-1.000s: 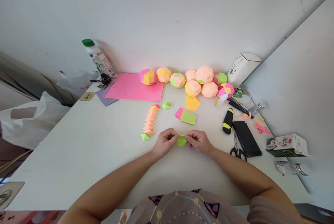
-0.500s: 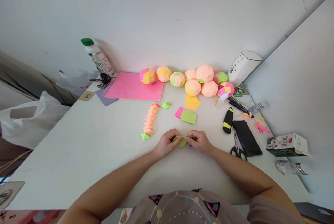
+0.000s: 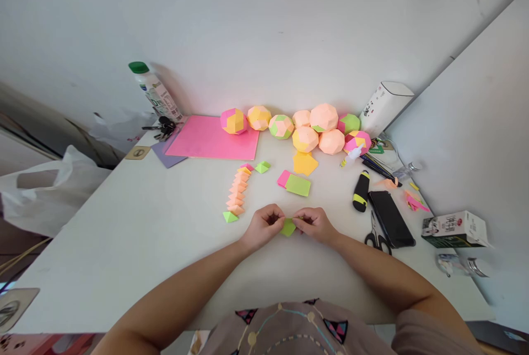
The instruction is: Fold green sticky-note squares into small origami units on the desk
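Note:
Close to the table's front middle, a small green piece of folded paper [image 3: 288, 227] is pinched between my two hands. My left hand [image 3: 264, 226] grips its left edge with thumb and fingers closed. From the other side, my right hand [image 3: 314, 224] pinches the right edge; the fingers partly cover the paper. Ahead of the hands lie a green paper stack [image 3: 298, 184] and a pink paper stack [image 3: 284, 178] partly under it. A row of folded peach paper pieces [image 3: 237, 193] runs to the left, with a green folded piece [image 3: 230, 216] at its near end and another [image 3: 262, 166] beside its far end.
Faceted paper balls [image 3: 324, 118] line the wall behind a yellow paper piece [image 3: 306, 163]. A pink sheet [image 3: 215, 137] lies back left. To the right are a black-and-yellow utility knife [image 3: 361, 191], scissors [image 3: 377, 238], a phone [image 3: 392, 219] and a milk carton [image 3: 454, 229].
The green paper has turned and shows more of its flat face between my hands. The fingers of my left hand have shifted slightly on its edge.

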Demonstrator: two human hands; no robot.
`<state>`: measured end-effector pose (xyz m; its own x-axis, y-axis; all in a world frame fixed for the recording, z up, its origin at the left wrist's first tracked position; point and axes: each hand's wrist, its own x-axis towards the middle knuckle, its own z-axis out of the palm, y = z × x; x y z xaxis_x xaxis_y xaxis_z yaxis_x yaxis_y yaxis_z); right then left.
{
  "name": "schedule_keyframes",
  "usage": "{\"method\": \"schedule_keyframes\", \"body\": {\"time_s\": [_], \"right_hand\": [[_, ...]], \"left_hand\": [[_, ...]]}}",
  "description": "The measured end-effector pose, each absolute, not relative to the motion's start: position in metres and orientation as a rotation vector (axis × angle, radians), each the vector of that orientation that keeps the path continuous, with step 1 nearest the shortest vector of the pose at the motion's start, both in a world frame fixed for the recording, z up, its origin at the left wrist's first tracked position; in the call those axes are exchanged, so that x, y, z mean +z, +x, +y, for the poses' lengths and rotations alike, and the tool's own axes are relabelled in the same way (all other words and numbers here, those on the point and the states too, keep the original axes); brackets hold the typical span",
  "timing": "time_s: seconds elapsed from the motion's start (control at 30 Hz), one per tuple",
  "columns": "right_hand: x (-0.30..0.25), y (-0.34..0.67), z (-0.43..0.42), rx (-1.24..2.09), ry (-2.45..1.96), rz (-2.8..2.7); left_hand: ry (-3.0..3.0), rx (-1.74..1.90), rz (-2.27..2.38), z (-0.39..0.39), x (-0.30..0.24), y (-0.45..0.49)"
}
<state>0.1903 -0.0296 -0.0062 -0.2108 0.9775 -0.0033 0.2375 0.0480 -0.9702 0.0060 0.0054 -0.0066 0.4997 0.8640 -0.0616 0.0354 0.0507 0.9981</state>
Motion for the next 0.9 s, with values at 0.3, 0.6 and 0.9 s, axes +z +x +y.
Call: {"method": "schedule_keyframes", "body": {"time_s": [0.3,0.6,0.9], "right_hand": [[-0.0056,0.1898,-0.0302,1.243,-1.274,-1.515],[-0.0053,0.1864,-0.0306,1.18,-1.259,-1.554],[-0.0051,0.1858,-0.0321,1.202,-1.336,-1.326]], "left_hand": [[1.506,0.715,0.806,0.005,-0.0086,0.007],[1.578,0.709,0.819,0.0039,-0.0119,0.0085],[1.359,0.728,0.823,0.0058,-0.0084,0.0074]]}}
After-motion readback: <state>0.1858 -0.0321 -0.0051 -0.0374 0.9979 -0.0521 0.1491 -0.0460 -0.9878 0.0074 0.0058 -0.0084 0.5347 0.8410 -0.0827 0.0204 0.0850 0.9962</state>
